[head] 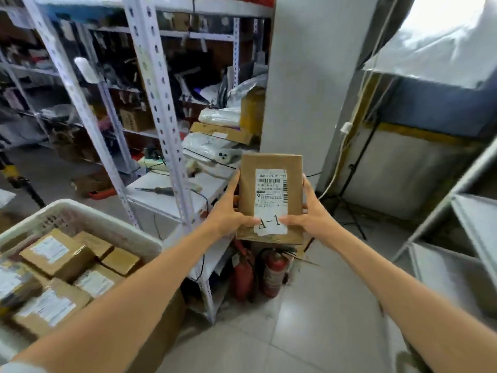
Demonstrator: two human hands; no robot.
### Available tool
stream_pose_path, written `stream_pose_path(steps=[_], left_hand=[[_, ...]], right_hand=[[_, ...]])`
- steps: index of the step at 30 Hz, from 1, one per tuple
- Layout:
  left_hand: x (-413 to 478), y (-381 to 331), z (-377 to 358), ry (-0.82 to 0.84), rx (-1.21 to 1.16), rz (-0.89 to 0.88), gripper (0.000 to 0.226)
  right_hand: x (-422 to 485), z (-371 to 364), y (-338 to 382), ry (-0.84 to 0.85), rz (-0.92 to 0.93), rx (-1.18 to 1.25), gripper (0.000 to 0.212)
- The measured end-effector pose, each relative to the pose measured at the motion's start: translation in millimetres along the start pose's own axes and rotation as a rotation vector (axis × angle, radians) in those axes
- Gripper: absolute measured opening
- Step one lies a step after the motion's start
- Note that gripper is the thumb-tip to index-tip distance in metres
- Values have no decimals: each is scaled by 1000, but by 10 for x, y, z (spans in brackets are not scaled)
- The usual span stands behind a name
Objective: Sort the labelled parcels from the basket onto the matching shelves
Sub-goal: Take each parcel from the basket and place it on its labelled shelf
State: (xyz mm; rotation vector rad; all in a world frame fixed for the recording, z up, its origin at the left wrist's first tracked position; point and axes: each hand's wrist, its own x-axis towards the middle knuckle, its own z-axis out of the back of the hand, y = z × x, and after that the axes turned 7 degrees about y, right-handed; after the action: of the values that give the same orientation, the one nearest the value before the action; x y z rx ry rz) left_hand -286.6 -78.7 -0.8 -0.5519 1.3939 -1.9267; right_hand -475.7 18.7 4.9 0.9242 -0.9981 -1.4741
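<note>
– Parcels (pixel 56 255) of brown cardboard are packed in the white basket (pixel 88 211) at the lower left. Which one is held?
– A flat brown parcel (pixel 271 162) is held upright in the air, right of the basket. Its edges are gripped by the left hand (pixel 228 214) and the right hand (pixel 309 215), with both thumbs laid on the label (pixel 271 184) marked "A-1".
– And behind it?
– Two red fire extinguishers (pixel 269 273) are seen on the floor, then metal shelves (pixel 158 84) filled with goods.
</note>
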Motion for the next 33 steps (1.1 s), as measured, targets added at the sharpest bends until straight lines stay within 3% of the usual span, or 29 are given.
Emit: stream_pose_path(steps=[5,15,21,26,33], left_hand=[[634,-441,-622,285,-40,-122,118],[1146,-1521,-2278,867,-157,-380,123],[819,-2131,-3127,1176,-188,-553,119],[264,-2422,-3656,1426,-243,-596,115],[-147,-2646,-4232,1594,-318,-608,116]], right_hand=[[-457,722,-104,-254,-125,30,118],[-1941,1657,67,-863,-264,-61,111],[-2891,1642,345,-1218,-349,-166,110],[-3550,1326,457,-1507,-418,-160,113],[-4062,1234,572,-1695,-483,-165,111]])
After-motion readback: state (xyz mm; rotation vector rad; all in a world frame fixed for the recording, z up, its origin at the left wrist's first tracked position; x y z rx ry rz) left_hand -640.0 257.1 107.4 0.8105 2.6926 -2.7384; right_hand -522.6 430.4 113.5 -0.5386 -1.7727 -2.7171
